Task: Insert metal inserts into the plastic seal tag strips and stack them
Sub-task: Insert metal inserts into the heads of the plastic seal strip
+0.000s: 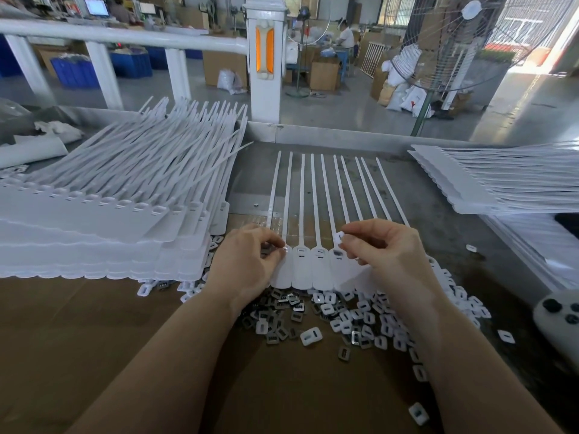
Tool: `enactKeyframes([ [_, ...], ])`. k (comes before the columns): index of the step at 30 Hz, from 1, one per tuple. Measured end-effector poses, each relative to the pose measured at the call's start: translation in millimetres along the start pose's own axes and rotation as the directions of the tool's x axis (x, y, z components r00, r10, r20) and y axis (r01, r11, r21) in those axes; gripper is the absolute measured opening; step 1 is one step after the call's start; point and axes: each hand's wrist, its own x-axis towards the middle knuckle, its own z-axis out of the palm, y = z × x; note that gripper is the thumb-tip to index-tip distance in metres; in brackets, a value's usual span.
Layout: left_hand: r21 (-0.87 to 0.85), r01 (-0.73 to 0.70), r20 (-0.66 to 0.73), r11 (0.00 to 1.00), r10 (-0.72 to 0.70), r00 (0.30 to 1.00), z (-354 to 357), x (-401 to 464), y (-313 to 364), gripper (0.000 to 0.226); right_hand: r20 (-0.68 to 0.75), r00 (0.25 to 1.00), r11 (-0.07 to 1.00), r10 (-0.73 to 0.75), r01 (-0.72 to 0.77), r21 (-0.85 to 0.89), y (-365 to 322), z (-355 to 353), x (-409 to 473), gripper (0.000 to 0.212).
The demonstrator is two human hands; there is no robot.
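Observation:
A white seal tag strip (313, 270) lies flat in front of me, its several thin tails fanning away across the table. My left hand (247, 261) presses its curled fingertips on the strip's leftmost tag head, pinching something small there. My right hand (385, 249) pinches a small white insert (340, 238) just above a tag head near the strip's middle. A loose pile of inserts (338, 317), white and metal-faced, lies on the cardboard below the strip, partly hidden under my hands.
A tall stack of strips (103, 220) fills the left side. Another stack (488, 183) lies at the right. A white controller (557, 317) sits at the right edge. A raised metal rim (329, 136) borders the table's far side.

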Motion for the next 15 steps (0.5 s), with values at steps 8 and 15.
enactKeyframes([
  [8, 0.12, -0.03, -0.093, 0.992, 0.042, 0.995, 0.8, -0.4, 1.4, 0.01, 0.01, 0.998, 0.997, -0.062, 0.062, -0.047, 0.1, 1.0, -0.9, 0.013],
  [15, 0.022, -0.105, -0.115, 0.994, 0.107, 0.988, -1.0, -3.0, 7.7, 0.017, 0.028, 0.986, 0.968, -0.163, 0.165, -0.19, 3.0, 7.8, -0.9, 0.018],
])
